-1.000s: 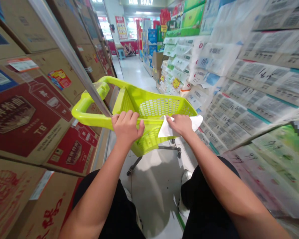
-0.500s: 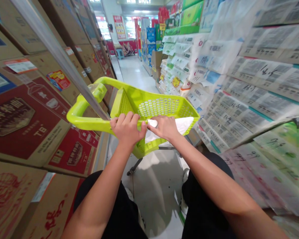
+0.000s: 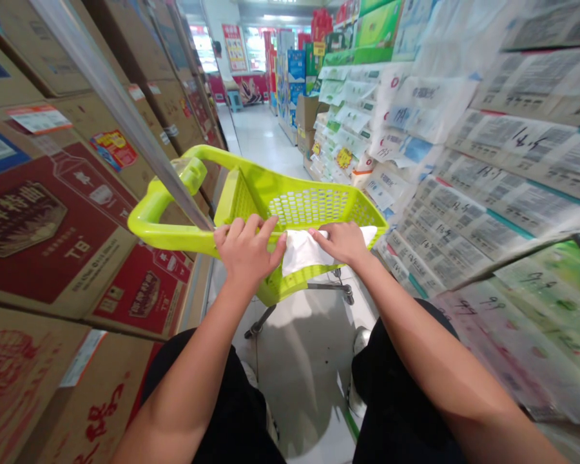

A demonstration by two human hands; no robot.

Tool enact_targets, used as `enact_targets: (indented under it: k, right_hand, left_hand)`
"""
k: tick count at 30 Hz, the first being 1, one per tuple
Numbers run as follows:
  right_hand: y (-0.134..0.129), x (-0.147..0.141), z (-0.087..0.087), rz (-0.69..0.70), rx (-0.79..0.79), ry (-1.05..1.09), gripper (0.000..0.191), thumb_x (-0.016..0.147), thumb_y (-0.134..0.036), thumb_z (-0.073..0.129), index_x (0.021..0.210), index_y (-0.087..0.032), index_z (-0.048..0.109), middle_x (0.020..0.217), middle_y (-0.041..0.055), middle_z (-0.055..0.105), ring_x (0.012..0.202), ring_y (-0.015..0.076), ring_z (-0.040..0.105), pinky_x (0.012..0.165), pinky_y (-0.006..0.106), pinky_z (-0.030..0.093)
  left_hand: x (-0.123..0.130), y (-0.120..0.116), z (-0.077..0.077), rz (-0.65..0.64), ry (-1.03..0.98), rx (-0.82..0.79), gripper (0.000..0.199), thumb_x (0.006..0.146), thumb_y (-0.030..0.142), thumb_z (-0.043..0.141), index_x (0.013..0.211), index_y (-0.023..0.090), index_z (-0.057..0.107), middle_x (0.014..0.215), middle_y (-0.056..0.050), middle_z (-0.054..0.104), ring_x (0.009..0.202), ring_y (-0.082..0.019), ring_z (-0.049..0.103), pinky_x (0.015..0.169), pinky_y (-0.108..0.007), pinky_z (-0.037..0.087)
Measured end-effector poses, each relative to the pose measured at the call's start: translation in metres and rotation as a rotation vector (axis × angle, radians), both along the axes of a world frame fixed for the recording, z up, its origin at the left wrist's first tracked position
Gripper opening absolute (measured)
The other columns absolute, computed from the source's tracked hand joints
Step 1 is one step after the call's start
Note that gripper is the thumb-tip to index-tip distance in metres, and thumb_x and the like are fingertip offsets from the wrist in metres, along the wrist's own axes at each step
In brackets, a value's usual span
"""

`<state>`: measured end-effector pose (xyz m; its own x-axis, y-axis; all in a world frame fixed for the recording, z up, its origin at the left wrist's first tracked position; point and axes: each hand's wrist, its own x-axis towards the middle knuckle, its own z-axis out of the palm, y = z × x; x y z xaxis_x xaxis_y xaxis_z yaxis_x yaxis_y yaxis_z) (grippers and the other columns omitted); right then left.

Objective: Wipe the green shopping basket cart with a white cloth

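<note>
A lime-green shopping cart (image 3: 174, 238) stands crosswise before me, its handle end to the left. My left hand (image 3: 247, 248) grips the near rim of its basket, fingers over the edge, beside a metal pole (image 3: 120, 109). A white cloth (image 3: 302, 250) lies over the near rim and hangs down the outer side. My right hand (image 3: 343, 241) is closed on the cloth and the rim, right of my left hand, with the thumb toward the left. The basket's inside is partly visible and its perforated far wall shows.
Stacked cardboard boxes (image 3: 29, 225) rise close on the left. Packs of paper goods (image 3: 483, 187) are piled on the right. A tiled aisle (image 3: 265, 138) runs ahead to a blue stool (image 3: 234, 100). My knees and shoes are below the cart.
My right hand has moved right along the rim, away from my left hand, and more of the white cloth shows between them. My left hand has stayed in place.
</note>
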<state>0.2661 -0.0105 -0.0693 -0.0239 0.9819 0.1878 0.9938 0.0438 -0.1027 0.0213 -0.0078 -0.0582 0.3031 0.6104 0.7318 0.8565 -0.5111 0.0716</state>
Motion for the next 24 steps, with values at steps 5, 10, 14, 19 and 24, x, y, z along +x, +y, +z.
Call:
enact_targets:
  k: [5,10,14,19,24]
  right_hand:
    - [-0.002,0.002,0.0,0.01,0.02,0.007,0.078,0.105,-0.073,0.023,0.102,-0.022,0.082,0.101,0.0117,0.081,0.1,0.0257,0.072,0.084,0.033,0.036]
    - [-0.002,0.005,-0.002,0.011,0.038,0.008,0.081,0.104,-0.076,0.021,0.096,-0.022,0.082,0.095,0.0117,0.081,0.095,0.0257,0.072,0.079,0.032,0.035]
    - [-0.003,0.005,-0.003,0.015,0.052,0.017,0.083,0.103,-0.077,0.019,0.093,-0.023,0.081,0.092,0.0112,0.08,0.093,0.0253,0.072,0.078,0.032,0.035]
    - [-0.004,0.004,-0.001,0.009,0.042,0.02,0.082,0.104,-0.075,0.021,0.095,-0.021,0.082,0.093,0.0116,0.08,0.095,0.0249,0.072,0.079,0.031,0.036]
    - [-0.005,0.0,-0.003,0.022,0.087,0.017,0.083,0.103,-0.077,0.02,0.089,-0.023,0.081,0.085,0.0101,0.079,0.088,0.0249,0.072,0.075,0.032,0.034]
  left_hand:
    - [-0.003,-0.002,0.003,-0.062,0.076,-0.016,0.038,0.098,0.05,0.058,0.132,0.037,0.07,0.127,-0.009,0.072,0.103,-0.032,0.056,0.096,-0.054,0.025]
    - [-0.004,-0.001,0.0,-0.058,0.03,0.007,0.029,0.096,0.042,0.061,0.121,0.035,0.075,0.123,-0.009,0.074,0.113,-0.035,0.059,0.102,-0.057,0.025]
    - [-0.001,-0.008,0.006,-0.069,0.025,0.044,0.025,0.094,0.037,0.064,0.115,0.034,0.077,0.135,-0.008,0.069,0.137,-0.039,0.052,0.111,-0.061,0.024]
    - [0.004,-0.012,0.009,-0.095,0.009,0.012,0.027,0.094,0.035,0.064,0.118,0.035,0.077,0.131,-0.007,0.071,0.136,-0.038,0.053,0.118,-0.064,0.022]
    - [0.015,-0.013,0.0,-0.18,0.123,-0.024,0.029,0.096,0.036,0.063,0.122,0.032,0.075,0.127,-0.009,0.073,0.128,-0.035,0.059,0.125,-0.066,0.022]
